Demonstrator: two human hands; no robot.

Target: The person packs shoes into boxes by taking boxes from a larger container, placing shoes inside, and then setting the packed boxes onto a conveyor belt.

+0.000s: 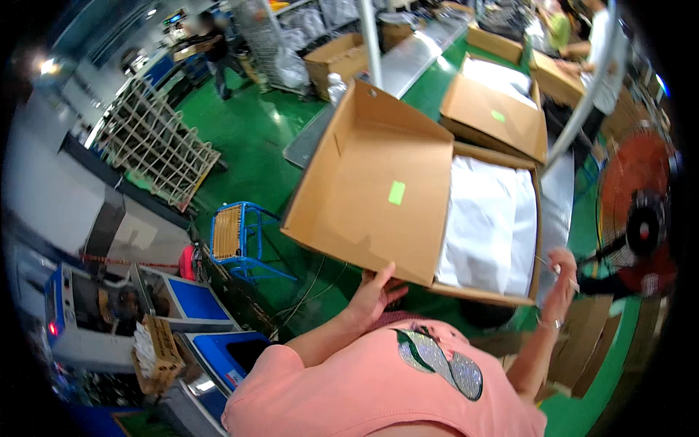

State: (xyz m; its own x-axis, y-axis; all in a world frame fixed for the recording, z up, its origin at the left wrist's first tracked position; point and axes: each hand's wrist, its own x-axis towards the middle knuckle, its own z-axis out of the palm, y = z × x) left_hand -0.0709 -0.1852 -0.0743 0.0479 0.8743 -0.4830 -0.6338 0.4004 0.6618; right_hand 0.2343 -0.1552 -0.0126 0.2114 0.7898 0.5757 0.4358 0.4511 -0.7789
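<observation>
In front of me lies an open cardboard box, its brown lid (357, 189) folded out to the left with a green sticker (397, 192) inside. White wrapping paper (484, 226) fills the box body, covering whatever is beneath. My left hand (370, 297) is at the lid's near edge, thumb over the edge and fingers below it. Beside the box's near right corner, my right hand (558, 288) is closed, fingers drawn together; a small pale bit shows at the fingers, too small to name.
Another open box (495, 109) with white paper lies farther along the metal bench. A large red fan (635, 193) stands right, a metal post (370, 44) rises ahead. Left are a blue-framed stool (231, 231) and a mesh cart (156, 142). A person (603, 54) stands at the far right.
</observation>
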